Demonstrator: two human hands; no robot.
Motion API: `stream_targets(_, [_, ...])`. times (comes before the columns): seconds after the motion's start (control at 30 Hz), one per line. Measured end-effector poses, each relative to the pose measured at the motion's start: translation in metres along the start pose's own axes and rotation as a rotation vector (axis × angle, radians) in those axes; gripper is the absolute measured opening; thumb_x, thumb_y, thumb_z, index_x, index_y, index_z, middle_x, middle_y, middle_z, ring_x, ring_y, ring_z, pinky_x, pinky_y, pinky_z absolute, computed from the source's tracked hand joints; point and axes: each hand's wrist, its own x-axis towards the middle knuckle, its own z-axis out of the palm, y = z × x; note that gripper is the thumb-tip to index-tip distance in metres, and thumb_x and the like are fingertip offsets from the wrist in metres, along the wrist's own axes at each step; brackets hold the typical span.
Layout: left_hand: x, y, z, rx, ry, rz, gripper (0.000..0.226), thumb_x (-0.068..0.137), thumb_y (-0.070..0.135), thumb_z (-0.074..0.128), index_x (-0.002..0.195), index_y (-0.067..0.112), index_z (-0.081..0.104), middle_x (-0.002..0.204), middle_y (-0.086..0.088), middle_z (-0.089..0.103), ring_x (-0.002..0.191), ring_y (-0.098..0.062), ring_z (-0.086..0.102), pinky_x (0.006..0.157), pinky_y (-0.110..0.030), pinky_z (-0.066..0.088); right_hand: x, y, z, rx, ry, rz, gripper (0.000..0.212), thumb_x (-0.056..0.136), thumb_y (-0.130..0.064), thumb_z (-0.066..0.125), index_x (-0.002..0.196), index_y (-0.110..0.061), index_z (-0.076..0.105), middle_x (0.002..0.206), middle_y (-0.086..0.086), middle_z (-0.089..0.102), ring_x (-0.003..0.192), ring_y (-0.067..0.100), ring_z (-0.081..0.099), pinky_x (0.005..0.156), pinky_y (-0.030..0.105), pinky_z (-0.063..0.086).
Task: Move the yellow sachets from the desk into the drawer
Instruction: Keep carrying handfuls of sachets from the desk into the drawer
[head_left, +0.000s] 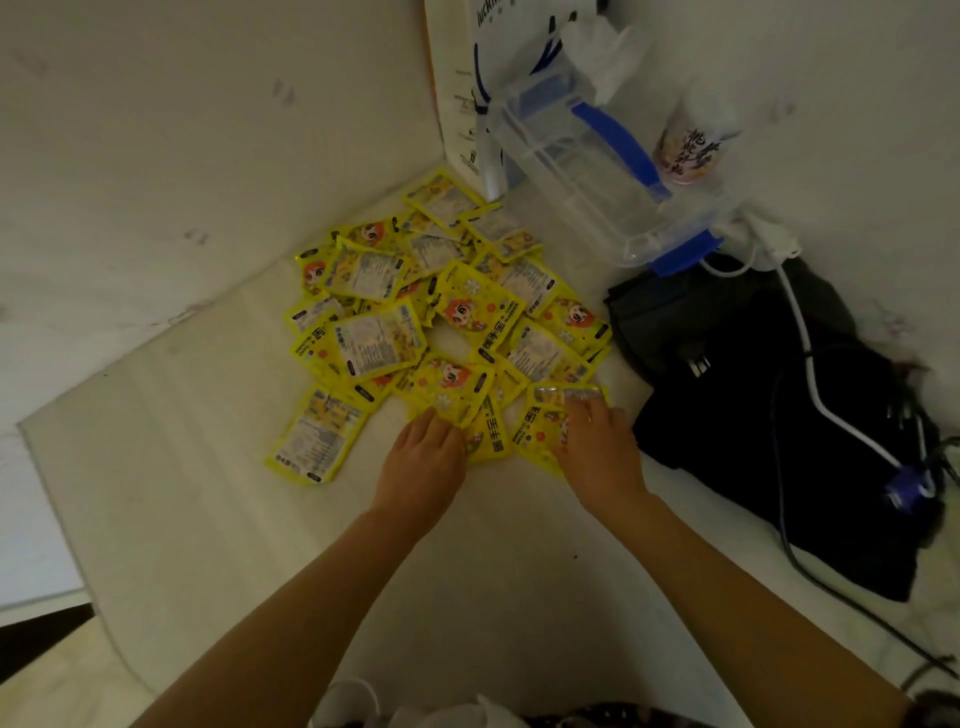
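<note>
On your left, the pale white desk top (208, 519) runs out of view at the lower-left corner, and no drawer can be made out anywhere. The heap of small yellow printed foil sachets (436, 322) lies on the desk in the corner by the wall, overlapping so thickly that you cannot count them, and the print on them is too small to read. One sachet (311, 436) lies at the left edge of the heap, partly apart from it.

Your left hand (423, 462) rests at the near edge of the heap with fingers curled down onto a sachet; the fingertips are hidden beneath the knuckles, so whether they pinch it cannot be told. Just beside it, your right hand (597, 447) lies on another sachet (545, 431), fingers bent over its top edge and gripping it.

Behind the heap stands a white paper bag (457, 104), cut off at the top. To its right a clear plastic storage box with blue clasps (597, 171) lies tilted, with a printed cup (691, 145) blurred behind it. Farther right, a black fabric bag (753, 415) lies on the desk with a white cable (810, 374) and dark cords trailing over it.
</note>
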Motion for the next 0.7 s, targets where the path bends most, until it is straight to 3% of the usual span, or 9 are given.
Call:
stream_targets(0.1, [-0.005, -0.002, 0.004, 0.013, -0.033, -0.028, 0.034, 0.092, 0.04, 0.047, 0.083, 0.012, 0.064, 0.087, -0.007, 0.061, 0.095, -0.033, 0.061, 0.088, -0.04, 0.051, -0.007, -0.001, 0.007, -0.006, -0.021, 0.044, 0.052, 0.089, -0.027, 0.058, 0.136, -0.014, 0.039, 0.133, 0.012, 0.043, 0.116, 0.033, 0.044, 0.092, 0.043, 0.043])
stream_targets(0.17, [-0.01, 0.001, 0.001, -0.033, -0.013, -0.106, 0.029, 0.084, 0.04, 0.06, 0.084, 0.012, 0.063, 0.089, -0.008, 0.062, 0.09, -0.033, 0.062, 0.081, -0.039, 0.053, -0.012, 0.0, 0.01, 0.014, -0.045, 0.071, 0.048, 0.088, -0.029, 0.059, 0.132, -0.015, 0.043, 0.133, 0.012, 0.042, 0.118, 0.034, 0.042, 0.094, 0.045, 0.042])
stream_targets(0.23, [-0.013, 0.006, -0.001, -0.087, -0.02, -0.221, 0.036, 0.077, 0.043, 0.071, 0.091, 0.011, 0.06, 0.1, -0.01, 0.061, 0.097, -0.035, 0.059, 0.081, -0.042, 0.052, -0.017, 0.0, 0.013, 0.053, -0.075, 0.094, 0.05, 0.088, -0.03, 0.06, 0.133, -0.016, 0.042, 0.135, 0.012, 0.039, 0.122, 0.036, 0.038, 0.096, 0.048, 0.041])
stream_targets(0.33, [-0.018, 0.008, -0.001, -0.186, -0.041, -0.374, 0.048, 0.079, 0.051, 0.067, 0.1, 0.011, 0.053, 0.112, -0.009, 0.053, 0.104, -0.032, 0.052, 0.084, -0.043, 0.048, -0.021, 0.002, 0.015, 0.085, -0.094, 0.127, 0.048, 0.089, -0.03, 0.059, 0.131, -0.015, 0.042, 0.136, 0.013, 0.037, 0.122, 0.037, 0.036, 0.095, 0.05, 0.04])
stream_targets(0.53, [-0.026, 0.009, 0.0, -0.289, -0.063, -0.441, 0.069, 0.075, 0.047, 0.072, 0.126, 0.011, 0.043, 0.135, -0.009, 0.038, 0.118, -0.03, 0.043, 0.091, -0.043, 0.044, -0.02, -0.001, 0.015, 0.083, -0.144, 0.142, 0.043, 0.089, -0.026, 0.059, 0.127, -0.017, 0.039, 0.133, 0.011, 0.043, 0.119, 0.034, 0.042, 0.095, 0.05, 0.036])
stream_targets(0.7, [-0.039, 0.01, 0.003, -0.325, -0.08, -0.508, 0.073, 0.077, 0.047, 0.07, 0.133, 0.017, 0.036, 0.131, -0.005, 0.041, 0.12, -0.027, 0.041, 0.096, -0.042, 0.035, -0.022, -0.001, 0.015, 0.06, -0.159, 0.14, 0.048, 0.088, -0.027, 0.058, 0.131, -0.019, 0.039, 0.132, 0.01, 0.044, 0.119, 0.032, 0.043, 0.094, 0.047, 0.035])
